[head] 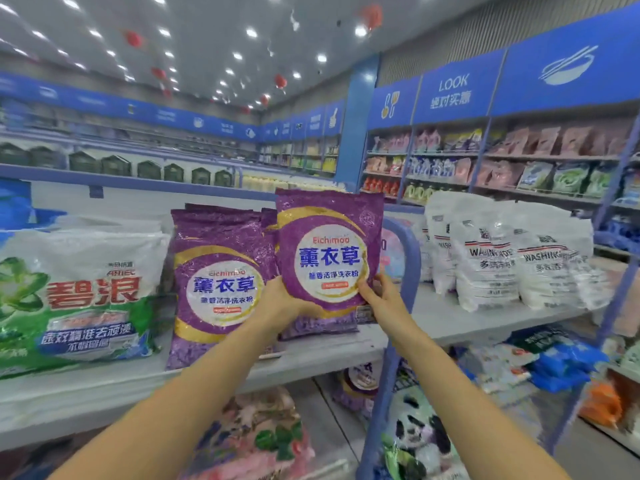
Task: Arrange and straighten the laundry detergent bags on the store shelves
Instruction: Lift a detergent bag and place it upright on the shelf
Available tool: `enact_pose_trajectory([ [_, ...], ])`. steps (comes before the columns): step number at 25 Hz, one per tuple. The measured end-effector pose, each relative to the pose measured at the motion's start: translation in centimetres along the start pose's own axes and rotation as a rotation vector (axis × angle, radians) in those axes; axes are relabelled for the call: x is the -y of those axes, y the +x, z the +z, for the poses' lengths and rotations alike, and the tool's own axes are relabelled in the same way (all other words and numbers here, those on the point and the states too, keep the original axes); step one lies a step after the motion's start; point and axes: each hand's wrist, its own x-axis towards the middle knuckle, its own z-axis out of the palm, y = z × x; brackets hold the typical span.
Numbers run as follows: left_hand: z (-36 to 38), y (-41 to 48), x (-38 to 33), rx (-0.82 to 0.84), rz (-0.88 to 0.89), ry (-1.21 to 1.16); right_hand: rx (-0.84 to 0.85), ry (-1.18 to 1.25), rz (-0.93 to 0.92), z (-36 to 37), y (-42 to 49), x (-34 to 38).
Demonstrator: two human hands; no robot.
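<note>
Both hands held one purple bag (pixel 329 251) upright at the centre of the frame; the left hand (pixel 282 304) gripped its lower left edge and the right hand (pixel 381 299) pinched its lower right corner, thumb on the front; whether its base touched the shelf (pixel 467 317) could not be told. To do this step well, the bag probably wanted setting square beside the second purple bag (pixel 221 285) just to its left, face forward and level with it, the powder settled downward so it would stand alone. Its label read "Eichimoo" above 薰衣草; the neighbour bore the same print. At left of frame the green-and-white bag (pixel 79 296) showed 碧浪 in red; the white bags (pixel 502 258) at right read "WASHING"; the blue sign (pixel 453 88) at upper right said "LOOK".
</note>
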Motion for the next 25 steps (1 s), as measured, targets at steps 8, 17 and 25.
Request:
enact_pose_trajectory([
  [8, 1.8, 2.1, 2.7, -0.193, 0.042, 0.349, 0.089, 0.017, 0.033, -0.4, 4.3, -4.6],
  [17, 1.9, 1.1, 3.7, -0.070, 0.070, 0.633, 0.175, -0.165, 0.048, -1.8, 3.5, -6.2],
  [25, 2.0, 0.2, 4.0, -0.119, 0.039, 0.621, 0.069, -0.290, 0.039, -0.5, 3.1, -6.2],
])
